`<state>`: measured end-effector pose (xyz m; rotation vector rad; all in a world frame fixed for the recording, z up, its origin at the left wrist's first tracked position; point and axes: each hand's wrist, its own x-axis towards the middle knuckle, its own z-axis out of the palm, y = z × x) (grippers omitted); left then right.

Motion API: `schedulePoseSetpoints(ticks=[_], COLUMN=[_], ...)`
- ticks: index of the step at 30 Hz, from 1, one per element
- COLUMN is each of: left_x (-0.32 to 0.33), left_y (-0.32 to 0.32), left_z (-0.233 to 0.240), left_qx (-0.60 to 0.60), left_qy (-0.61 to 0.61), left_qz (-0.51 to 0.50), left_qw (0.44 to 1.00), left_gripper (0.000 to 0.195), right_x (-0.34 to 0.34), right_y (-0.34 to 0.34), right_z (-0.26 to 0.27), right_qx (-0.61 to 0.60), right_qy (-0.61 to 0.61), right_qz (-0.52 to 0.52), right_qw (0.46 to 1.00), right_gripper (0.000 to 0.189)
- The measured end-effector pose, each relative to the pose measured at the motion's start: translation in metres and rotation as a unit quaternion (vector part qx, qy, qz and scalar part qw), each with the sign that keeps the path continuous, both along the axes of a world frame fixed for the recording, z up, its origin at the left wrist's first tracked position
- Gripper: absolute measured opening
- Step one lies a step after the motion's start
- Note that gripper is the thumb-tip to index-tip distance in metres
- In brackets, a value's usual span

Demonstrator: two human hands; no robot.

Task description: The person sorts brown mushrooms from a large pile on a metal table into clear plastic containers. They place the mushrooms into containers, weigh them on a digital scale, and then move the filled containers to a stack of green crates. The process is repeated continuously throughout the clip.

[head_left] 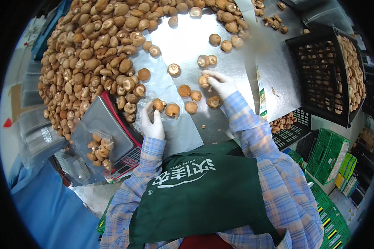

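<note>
My right hand (pixel 222 83), in a white glove, grips a shiitake mushroom (pixel 203 81) between thumb and fingers above the metal table. My left hand (pixel 153 126), also gloved, has its thumb and fingers apart. Its fingertips are right at another brown shiitake (pixel 158 105); whether they touch it I cannot tell. Between the hands lie several loose shiitake, among them a dark-capped one (pixel 184 90) and one with its stem side up (pixel 174 69). To the left of my left hand, a clear plastic tray of shiitake (pixel 100 149) rests on a red-edged digital scale (pixel 112 124).
A large heap of shiitake (pixel 90 62) covers the table's left and far side. Black crates of mushrooms (pixel 318 68) stand at the right, beyond a metal divider (pixel 252 62). Clear plastic trays (pixel 40 133) are stacked at the left. Green crates (pixel 325 155) sit lower right.
</note>
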<state>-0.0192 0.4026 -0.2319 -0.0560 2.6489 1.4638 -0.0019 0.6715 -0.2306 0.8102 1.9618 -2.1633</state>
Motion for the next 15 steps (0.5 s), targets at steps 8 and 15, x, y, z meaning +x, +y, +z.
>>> schedulePoseSetpoints(ticks=[8,15], left_x=[-0.001,-0.004], left_y=[0.0,-0.002], left_z=[-0.001,0.006], left_qx=[0.002,-0.035], left_qy=[0.002,0.044], left_qz=[-0.008,0.004], left_qw=[1.0,0.998], left_gripper=[0.033,0.033], right_x=[0.038,0.026], right_y=[0.025,0.036], right_z=[0.014,0.027], right_qx=[-0.219,-0.299], right_qy=[0.002,-0.027], right_qz=[-0.075,-0.187], right_qw=[0.973,0.935], right_gripper=[0.031,0.038])
